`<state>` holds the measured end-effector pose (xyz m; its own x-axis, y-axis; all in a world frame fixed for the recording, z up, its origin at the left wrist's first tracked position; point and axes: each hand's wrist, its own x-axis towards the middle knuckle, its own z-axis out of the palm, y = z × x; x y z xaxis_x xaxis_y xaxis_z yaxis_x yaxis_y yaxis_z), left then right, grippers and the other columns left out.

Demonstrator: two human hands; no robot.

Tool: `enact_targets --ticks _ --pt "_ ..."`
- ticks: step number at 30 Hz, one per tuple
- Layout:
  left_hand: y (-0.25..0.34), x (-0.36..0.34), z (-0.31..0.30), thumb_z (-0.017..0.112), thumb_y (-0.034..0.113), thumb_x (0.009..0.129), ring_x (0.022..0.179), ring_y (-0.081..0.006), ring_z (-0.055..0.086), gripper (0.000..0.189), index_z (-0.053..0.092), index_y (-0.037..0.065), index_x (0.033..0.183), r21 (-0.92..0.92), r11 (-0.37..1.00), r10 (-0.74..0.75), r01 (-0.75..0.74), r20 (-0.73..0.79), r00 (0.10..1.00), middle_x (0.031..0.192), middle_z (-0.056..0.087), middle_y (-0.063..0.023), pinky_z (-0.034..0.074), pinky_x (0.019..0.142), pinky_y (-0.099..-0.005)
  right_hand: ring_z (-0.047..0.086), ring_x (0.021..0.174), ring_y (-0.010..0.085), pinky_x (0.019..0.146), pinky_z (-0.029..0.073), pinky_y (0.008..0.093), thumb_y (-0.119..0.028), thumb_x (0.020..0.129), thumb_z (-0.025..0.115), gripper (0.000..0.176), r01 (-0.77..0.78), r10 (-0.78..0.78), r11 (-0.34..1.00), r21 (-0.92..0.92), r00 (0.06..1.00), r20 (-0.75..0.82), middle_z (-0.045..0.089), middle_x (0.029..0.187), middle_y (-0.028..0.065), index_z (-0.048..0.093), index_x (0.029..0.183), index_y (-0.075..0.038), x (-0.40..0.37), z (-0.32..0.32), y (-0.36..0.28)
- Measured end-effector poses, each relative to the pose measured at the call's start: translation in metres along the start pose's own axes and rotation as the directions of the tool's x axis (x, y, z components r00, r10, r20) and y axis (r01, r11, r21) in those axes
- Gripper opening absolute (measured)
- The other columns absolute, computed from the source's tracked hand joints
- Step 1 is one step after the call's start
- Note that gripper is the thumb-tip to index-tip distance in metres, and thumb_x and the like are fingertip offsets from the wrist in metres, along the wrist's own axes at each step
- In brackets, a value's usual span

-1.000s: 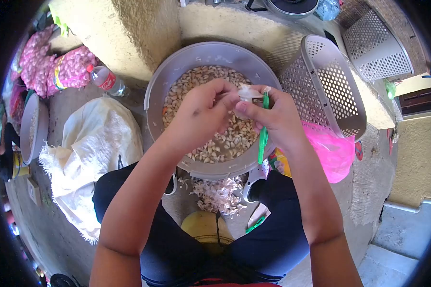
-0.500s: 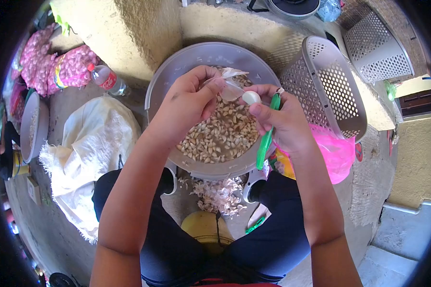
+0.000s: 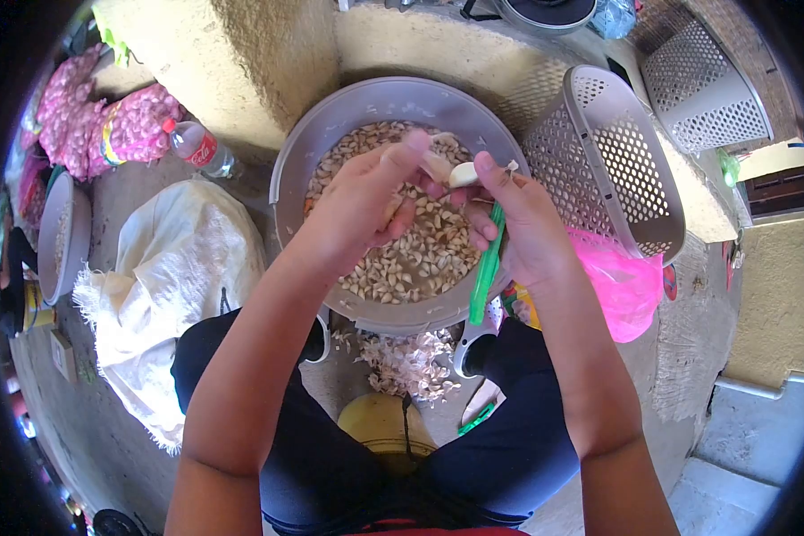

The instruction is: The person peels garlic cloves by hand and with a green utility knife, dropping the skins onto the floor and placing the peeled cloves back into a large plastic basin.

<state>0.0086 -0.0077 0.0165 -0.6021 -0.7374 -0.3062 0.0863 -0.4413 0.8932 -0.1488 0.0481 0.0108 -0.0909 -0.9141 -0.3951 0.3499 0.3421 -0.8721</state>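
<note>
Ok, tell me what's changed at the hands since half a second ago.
The left hand has moved right, bringing its fingers in close to the white clove. The right thumb has gone from below the clove to its upper side. Nothing visibly let go: the right hand keeps the clove and green-handled tool. The tub, pink bag and white sack stayed put.

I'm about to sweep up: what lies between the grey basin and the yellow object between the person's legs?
The head view shows a loose heap of papery peelings between the basin and the yellow object.
</note>
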Motion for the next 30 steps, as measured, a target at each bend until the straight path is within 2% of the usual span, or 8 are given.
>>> enact_targets --ticks 2,5,8,14,17,23,26,30 --pt "-0.006 0.002 0.001 0.055 0.027 0.083 0.041 -0.0024 0.034 0.026 0.055 0.001 0.087 0.180 0.981 0.072 -0.075 0.023 0.997 0.056 0.045 0.0029 0.021 0.036 -0.0176 0.041 0.043 0.0057 0.040 0.035 0.0208 -0.037 0.080 0.058 0.037 -0.008 0.008 1.000 -0.018 1.000 -0.007 0.056 0.069 0.0055 0.057 0.081 0.000 0.002 -0.003 0.003" --pt "-0.013 0.004 0.004 0.060 0.020 0.080 0.042 -0.0016 0.033 0.020 0.056 0.002 0.087 0.127 0.983 0.141 -0.134 -0.049 0.989 0.055 0.043 0.0045 0.021 0.038 -0.0176 0.042 0.043 0.0055 0.040 0.036 0.0203 -0.037 0.080 0.058 0.037 -0.028 0.027 0.998 -0.056 0.999 -0.022 0.056 0.069 0.0053 0.057 0.080 0.000 0.000 -0.001 0.001" --pt "-0.013 0.006 0.000 0.061 0.017 0.079 0.043 -0.0015 0.034 0.018 0.056 0.002 0.087 0.136 0.986 0.105 -0.100 -0.032 0.994 0.055 0.043 0.0049 0.022 0.038 -0.0175 0.041 0.043 0.0055 0.040 0.036 0.0203 -0.035 0.080 0.059 0.035 -0.004 0.004 0.998 -0.065 1.000 -0.004 0.056 0.069 0.0055 0.057 0.080 -0.001 -0.001 0.001 0.003" --pt "-0.018 0.008 -0.001 0.056 0.019 0.082 0.043 -0.0022 0.034 0.016 0.056 0.003 0.085 0.218 0.968 0.134 -0.125 -0.025 0.991 0.055 0.043 0.0046 0.023 0.039 -0.0177 0.039 0.043 0.0052 0.040 0.036 0.0209 -0.028 0.083 0.055 0.028 -0.091 0.089 0.981 0.171 0.996 0.015 0.057 0.072 0.0066 0.056 0.084 0.000 -0.002 0.004 0.002" --pt "-0.020 0.008 -0.002 0.053 0.020 0.085 0.044 -0.0027 0.035 0.017 0.055 0.003 0.084 0.252 0.960 0.129 -0.122 -0.010 0.992 0.054 0.043 0.0044 0.025 0.040 -0.0181 0.039 0.044 0.0047 0.040 0.036 0.0208 -0.026 0.084 0.053 0.025 -0.068 0.061 0.993 0.101 0.996 0.070 0.058 0.074 0.0073 0.056 0.086 -0.001 -0.001 0.001 0.005" --pt "-0.017 0.007 -0.003 0.050 0.019 0.086 0.044 -0.0038 0.036 0.017 0.053 0.003 0.086 0.282 0.955 0.105 -0.095 -0.019 0.994 0.052 0.042 0.0040 0.026 0.040 -0.0189 0.038 0.043 0.0052 0.041 0.036 0.0206 -0.025 0.083 0.055 0.025 -0.037 0.038 0.999 -0.018 0.996 0.082 0.052 0.064 0.0021 0.056 0.088 -0.001 -0.001 0.000 0.005" --pt "-0.020 0.007 0.002 0.049 0.019 0.087 0.043 -0.0040 0.036 0.016 0.052 0.003 0.088 0.295 0.947 0.146 -0.126 -0.046 0.988 0.052 0.042 0.0038 0.027 0.040 -0.0193 0.039 0.043 0.0052 0.040 0.035 0.0207 -0.024 0.081 0.059 0.026 -0.001 0.005 0.997 -0.077 0.999 0.050 0.046 0.056 -0.0010 0.056 0.090 0.000 -0.001 0.003 0.005" --pt "-0.020 0.006 0.003 0.048 0.017 0.087 0.043 -0.0037 0.036 0.015 0.052 0.003 0.088 0.377 0.916 0.160 -0.139 -0.025 0.987 0.052 0.042 0.0042 0.028 0.039 -0.0193 0.040 0.043 0.0050 0.039 0.034 0.0209 -0.021 0.078 0.062 0.025 0.040 -0.041 0.998 -0.057 0.999 -0.020 0.047 0.056 -0.0013 0.056 0.090 0.000 0.000 0.005 0.009"
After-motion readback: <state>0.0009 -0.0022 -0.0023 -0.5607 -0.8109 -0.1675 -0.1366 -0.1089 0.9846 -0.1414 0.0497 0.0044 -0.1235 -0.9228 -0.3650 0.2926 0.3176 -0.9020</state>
